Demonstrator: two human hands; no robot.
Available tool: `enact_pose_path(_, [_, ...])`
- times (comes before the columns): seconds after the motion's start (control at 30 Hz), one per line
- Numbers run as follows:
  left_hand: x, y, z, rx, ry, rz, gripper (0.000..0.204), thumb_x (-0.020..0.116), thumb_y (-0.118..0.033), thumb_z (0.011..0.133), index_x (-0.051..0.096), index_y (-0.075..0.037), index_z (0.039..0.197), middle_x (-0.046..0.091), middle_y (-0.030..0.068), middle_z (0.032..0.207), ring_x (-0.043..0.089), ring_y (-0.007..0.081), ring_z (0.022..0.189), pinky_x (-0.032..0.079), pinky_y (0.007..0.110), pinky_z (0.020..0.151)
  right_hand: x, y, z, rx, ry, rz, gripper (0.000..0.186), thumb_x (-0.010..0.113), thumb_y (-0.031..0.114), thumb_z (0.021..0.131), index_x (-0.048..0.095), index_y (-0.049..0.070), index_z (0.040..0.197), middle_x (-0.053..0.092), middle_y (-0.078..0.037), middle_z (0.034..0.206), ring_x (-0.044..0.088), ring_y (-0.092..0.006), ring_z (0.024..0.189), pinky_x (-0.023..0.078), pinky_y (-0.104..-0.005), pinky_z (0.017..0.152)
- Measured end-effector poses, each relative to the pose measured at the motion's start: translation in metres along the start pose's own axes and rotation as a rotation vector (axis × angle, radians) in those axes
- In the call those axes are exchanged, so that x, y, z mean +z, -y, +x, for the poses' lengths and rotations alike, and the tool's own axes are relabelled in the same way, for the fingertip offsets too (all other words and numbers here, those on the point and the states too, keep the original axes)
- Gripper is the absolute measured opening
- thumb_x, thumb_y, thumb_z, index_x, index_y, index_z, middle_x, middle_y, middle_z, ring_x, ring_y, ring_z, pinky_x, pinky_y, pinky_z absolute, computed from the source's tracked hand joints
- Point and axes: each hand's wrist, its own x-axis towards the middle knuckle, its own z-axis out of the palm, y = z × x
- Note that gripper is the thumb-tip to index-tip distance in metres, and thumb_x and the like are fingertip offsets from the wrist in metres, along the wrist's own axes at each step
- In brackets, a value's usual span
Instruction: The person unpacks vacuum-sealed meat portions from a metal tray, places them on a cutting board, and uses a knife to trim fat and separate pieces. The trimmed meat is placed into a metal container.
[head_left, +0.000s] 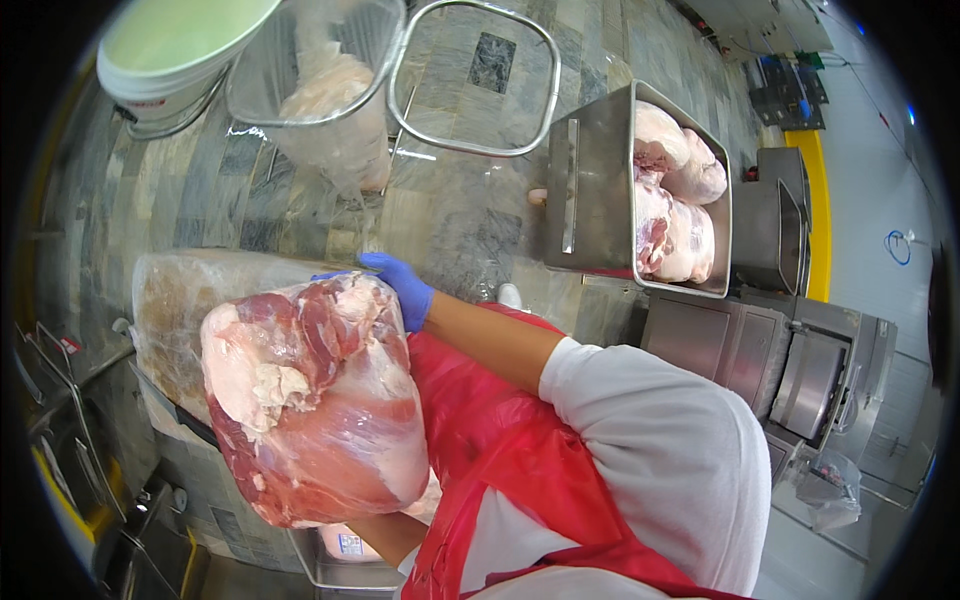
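A large raw cut of meat (325, 410), red and pink with white fat, fills the left middle of the head view. My right hand (402, 290), in a blue glove, grips its upper corner, the fingers lying over the edge. My left forearm (388, 535) passes under the lower side of the meat, where the left hand is hidden. Behind the meat shows a brown box lined with clear plastic (175, 290). Below it, partly covered, sits a metal tub (345, 578) with paler meat and a small label inside.
At the upper right a deep steel tub (590, 190) holds several cuts of meat. A metal frame with a clear bag (335, 125) containing pale pieces stands at the top, beside a white bucket (165, 90) and an empty metal ring frame (540, 130). Steel equipment (715, 345) lines the right.
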Motion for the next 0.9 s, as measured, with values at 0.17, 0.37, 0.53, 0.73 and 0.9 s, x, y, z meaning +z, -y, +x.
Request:
enact_pose_path(0.17, [0.009, 0.012, 0.036, 0.001, 0.162, -0.041, 0.047, 0.041, -0.036, 0.099, 0.050, -0.002, 0.131, 0.056, 0.0143, 0.131, 0.053, 0.0253, 0.121, 0.043, 0.040, 0.103, 0.007, -0.007, -0.010, -0.158, -0.065, -0.123, 0.072, 0.038, 0.051, 0.093, 0.041, 0.000, 0.143, 0.048, -0.017, 0.144, 0.048, -0.0299, 0.130, 0.031, -0.0416, 0.114])
enact_pose_path(0.37, [0.065, 0.030, 0.109, 0.025, 0.542, -0.218, 0.047, 0.042, -0.037, 0.099, 0.050, -0.003, 0.130, 0.056, 0.0137, 0.131, 0.053, 0.0255, 0.120, 0.044, 0.041, 0.103, 0.000, -0.018, -0.019, -0.507, 0.016, -0.241, 0.070, 0.039, 0.050, 0.093, 0.043, -0.002, 0.141, 0.049, -0.018, 0.142, 0.049, -0.0295, 0.130, 0.032, -0.0406, 0.113])
enact_pose_path(0.53, [0.132, -0.001, 0.133, 0.010, 0.969, -0.469, 0.047, 0.043, -0.037, 0.098, 0.050, -0.004, 0.130, 0.056, 0.0132, 0.131, 0.053, 0.0257, 0.120, 0.044, 0.041, 0.103, 0.023, -0.046, -0.044, -0.767, 0.037, -0.241, 0.070, 0.043, 0.051, 0.093, 0.046, -0.003, 0.138, 0.055, -0.020, 0.135, 0.056, -0.0326, 0.121, 0.037, -0.0436, 0.109])
enact_pose_path(0.73, [0.207, -0.072, 0.147, -0.209, 1.615, -1.140, 0.046, 0.044, -0.038, 0.098, 0.050, -0.005, 0.130, 0.056, 0.0126, 0.131, 0.053, 0.0259, 0.120, 0.044, 0.042, 0.103, 0.126, -0.164, -0.078, -1.288, -0.337, -0.304, 0.059, 0.045, 0.048, 0.093, 0.057, 0.001, 0.127, 0.062, -0.018, 0.124, 0.060, -0.0326, 0.112, 0.045, -0.0449, 0.102])
enact_pose_path(0.9, [0.337, -0.113, 0.085, -0.563, 2.037, -1.322, 0.049, 0.044, -0.042, 0.098, 0.050, -0.006, 0.131, 0.057, 0.0130, 0.130, 0.054, 0.0280, 0.118, 0.043, 0.044, 0.104, 0.128, -0.115, -0.141, -1.595, -0.556, -0.363, 0.062, 0.045, 0.049, 0.093, 0.054, 0.002, 0.132, 0.060, -0.017, 0.128, 0.058, -0.0348, 0.115, 0.042, -0.0480, 0.104])
